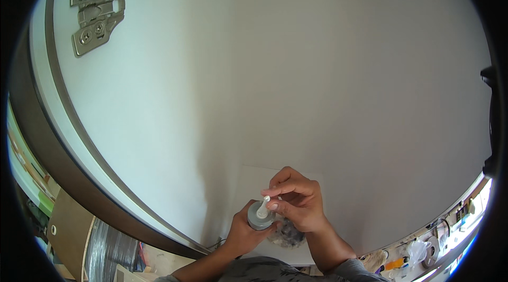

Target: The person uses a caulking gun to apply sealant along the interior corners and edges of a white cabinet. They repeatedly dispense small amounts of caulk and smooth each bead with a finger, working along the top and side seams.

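Observation:
Low in the middle, my left hand (244,231) is wrapped round a grey, round-topped container (259,222), which looks like a cartridge or bottle. From its top rises a white, tapering nozzle (263,209), tilted slightly to the right. Thumb and forefinger of my right hand (296,201) are closed about the nozzle's whitish tip. Behind my right wrist, a clear bag or tub of dark and pale bits (287,234) is partly hidden.
Large white panels surround my hands, with a metal hinge plate (98,17) screwed on at the upper left. A dark-edged rim (106,176) curves down the left. Outside lie a brown board (69,231), plastic-wrapped material (108,250) and, lower right, an orange item (394,264).

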The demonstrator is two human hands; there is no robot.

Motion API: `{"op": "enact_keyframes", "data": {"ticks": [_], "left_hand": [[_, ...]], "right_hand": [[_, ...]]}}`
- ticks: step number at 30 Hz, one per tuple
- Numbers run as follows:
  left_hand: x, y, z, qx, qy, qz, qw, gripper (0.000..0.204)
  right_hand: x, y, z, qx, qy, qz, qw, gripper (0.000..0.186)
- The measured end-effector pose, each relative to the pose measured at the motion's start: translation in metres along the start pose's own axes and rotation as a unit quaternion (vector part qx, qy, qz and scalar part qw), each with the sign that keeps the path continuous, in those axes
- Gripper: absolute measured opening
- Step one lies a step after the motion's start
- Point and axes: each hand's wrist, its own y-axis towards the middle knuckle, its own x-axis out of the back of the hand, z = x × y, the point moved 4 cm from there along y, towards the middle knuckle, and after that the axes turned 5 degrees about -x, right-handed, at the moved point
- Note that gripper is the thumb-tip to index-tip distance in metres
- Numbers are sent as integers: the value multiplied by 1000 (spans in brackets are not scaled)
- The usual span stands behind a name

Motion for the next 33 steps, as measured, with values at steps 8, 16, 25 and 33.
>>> {"op": "enact_keyframes", "data": {"ticks": [8,16,25,33], "left_hand": [[12,11,23,-7,40,-9,999,46],[29,14,45,79,114,-51,989,46],[33,17,50,89,112,-26,989,49],[29,11,58,66,100,-34,992,45]], "right_hand": [[3,11,-10,-7,-68,3,998,35],[27,72,-3,-125,-44,59,989,46],[84,261,-25,101,-547,-44,830,46],[91,296,-70,142,-666,-20,732,46]]}}
